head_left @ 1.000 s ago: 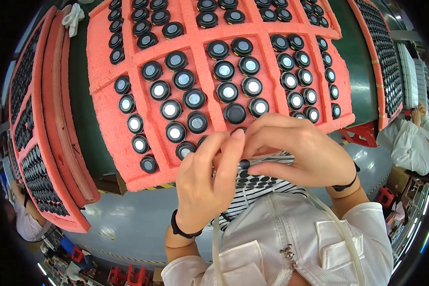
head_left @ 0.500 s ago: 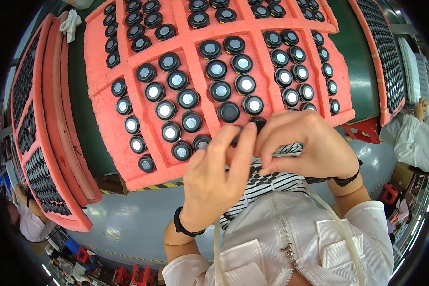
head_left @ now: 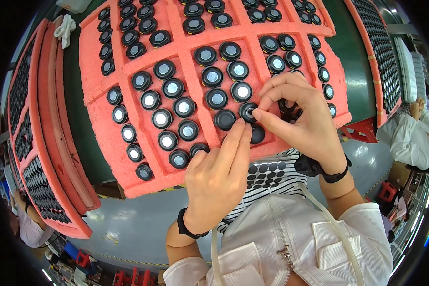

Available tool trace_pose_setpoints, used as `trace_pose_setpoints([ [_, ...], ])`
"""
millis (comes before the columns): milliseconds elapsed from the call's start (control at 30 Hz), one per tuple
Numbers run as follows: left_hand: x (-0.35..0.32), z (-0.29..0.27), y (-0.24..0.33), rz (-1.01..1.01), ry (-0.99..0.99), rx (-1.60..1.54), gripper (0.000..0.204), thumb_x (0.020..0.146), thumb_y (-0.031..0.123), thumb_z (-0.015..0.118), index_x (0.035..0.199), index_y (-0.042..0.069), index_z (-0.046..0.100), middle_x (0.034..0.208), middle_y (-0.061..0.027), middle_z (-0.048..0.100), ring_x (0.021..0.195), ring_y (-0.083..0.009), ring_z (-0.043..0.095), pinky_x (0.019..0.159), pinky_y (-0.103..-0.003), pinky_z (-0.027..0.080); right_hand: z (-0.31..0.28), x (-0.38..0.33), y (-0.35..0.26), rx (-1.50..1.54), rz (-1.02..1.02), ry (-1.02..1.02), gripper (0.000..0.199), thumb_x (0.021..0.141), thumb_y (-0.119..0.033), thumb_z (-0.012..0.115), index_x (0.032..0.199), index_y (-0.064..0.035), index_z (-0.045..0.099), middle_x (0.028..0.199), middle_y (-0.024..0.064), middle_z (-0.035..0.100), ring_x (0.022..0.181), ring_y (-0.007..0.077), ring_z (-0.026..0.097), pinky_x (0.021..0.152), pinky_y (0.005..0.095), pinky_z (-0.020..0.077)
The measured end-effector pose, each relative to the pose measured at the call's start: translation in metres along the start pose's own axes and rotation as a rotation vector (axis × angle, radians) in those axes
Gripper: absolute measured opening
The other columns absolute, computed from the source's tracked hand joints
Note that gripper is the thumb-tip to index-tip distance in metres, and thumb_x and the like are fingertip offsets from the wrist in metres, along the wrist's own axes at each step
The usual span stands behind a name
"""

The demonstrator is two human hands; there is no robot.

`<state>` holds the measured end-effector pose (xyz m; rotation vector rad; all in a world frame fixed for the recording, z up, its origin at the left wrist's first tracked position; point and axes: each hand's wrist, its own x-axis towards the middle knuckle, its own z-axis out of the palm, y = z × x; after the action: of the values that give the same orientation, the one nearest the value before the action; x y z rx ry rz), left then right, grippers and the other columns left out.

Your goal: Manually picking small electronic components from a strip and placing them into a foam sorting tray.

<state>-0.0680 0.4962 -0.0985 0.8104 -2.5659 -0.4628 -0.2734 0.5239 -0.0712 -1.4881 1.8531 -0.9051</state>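
Observation:
A pink foam tray (head_left: 176, 185) holds rows of round black parts, most with a silver disc on top. In the near middle compartment, my right hand (head_left: 306, 112) pinches with thumb and index finger at the silver disc (head_left: 248, 111) on one black part. From the lower left, my left hand (head_left: 218, 174) reaches in with two fingers stretched out, their tips at the lower edge of that part. Beside it sits a black part (head_left: 225, 119) with a plain dark top. Another dark-topped part (head_left: 258, 134) lies just below the fingertips. My right hand covers some parts behind it.
More pink trays of black parts stand at the left (head_left: 57, 143) and the right (head_left: 377, 62). Below the near tray edge hangs a sheet of dark discs (head_left: 267, 175) against striped cloth. A white cloth (head_left: 65, 29) lies at the upper left. Other people work at both sides.
My hands have moved apart and forward from the tray's near edge. My right hand has come to a part whose top was dark and now shows silver. My left fingers have straightened.

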Motion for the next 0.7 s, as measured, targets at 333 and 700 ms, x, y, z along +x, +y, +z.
trace_pose_setpoints([
  [333, 0.002, 0.000, 0.000, 0.008, 0.000, 0.019, 0.042, 0.075, 0.004, 0.065, 0.116, -0.003, 0.074, 0.126, -0.0082, 0.071, 0.059, -0.0090, 0.056, 0.057, -0.027, 0.038, 0.004, 0.001, 0.004, -0.094, -0.120, 0.030, 0.009, 0.078, -0.005, 0.080, 0.082, -0.0023, 0.072, 0.099, 0.0059, 0.069, 0.088, 0.0173, 0.060, 0.069, 0.0277, 0.0455],
  [700, 0.002, -0.003, 0.000, -0.024, 0.046, -0.049, 0.045, 0.071, -0.001, 0.066, 0.116, -0.002, 0.073, 0.122, -0.0104, 0.070, 0.066, -0.0112, 0.063, 0.057, -0.028, 0.041, -0.017, -0.011, -0.013, 0.030, -0.038, -0.042, 0.025, 0.079, -0.003, 0.080, 0.102, -0.0023, 0.070, 0.101, 0.0078, 0.070, 0.091, 0.0210, 0.065, 0.077, 0.0304, 0.0514],
])
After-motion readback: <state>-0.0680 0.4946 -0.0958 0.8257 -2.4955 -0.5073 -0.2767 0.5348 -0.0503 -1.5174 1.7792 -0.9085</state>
